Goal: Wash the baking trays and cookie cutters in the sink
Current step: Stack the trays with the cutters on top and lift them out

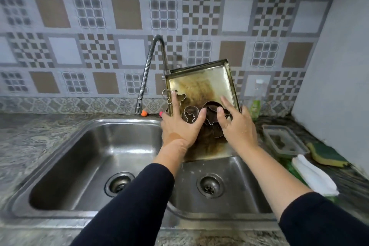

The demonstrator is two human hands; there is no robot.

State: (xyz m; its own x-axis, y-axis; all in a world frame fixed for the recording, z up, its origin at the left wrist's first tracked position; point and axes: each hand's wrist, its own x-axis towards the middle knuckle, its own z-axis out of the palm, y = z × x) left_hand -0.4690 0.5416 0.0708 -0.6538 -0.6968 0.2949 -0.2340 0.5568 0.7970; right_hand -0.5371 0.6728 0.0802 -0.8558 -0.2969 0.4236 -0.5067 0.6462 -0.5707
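Your left hand (180, 124) and right hand (236, 126) are resting flat, fingers straight, pinning cookie cutters (190, 116) against the stained baking tray (201, 84), which is leaning over the sink (95, 156). No water seems to be running, so washing is barely starting.

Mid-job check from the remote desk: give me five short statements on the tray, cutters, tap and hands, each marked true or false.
1. The baking tray is tilted up over the right basin. True.
2. Both hands lie on the tray's face among the cookie cutters. True: left hand, right hand.
3. Water is running from the faucet. False: no stream shows.
4. The tray is clean and shiny. False: brown residue covers much of it.
5. The sponge is in the left basin. False: it lies on the counter at the right.
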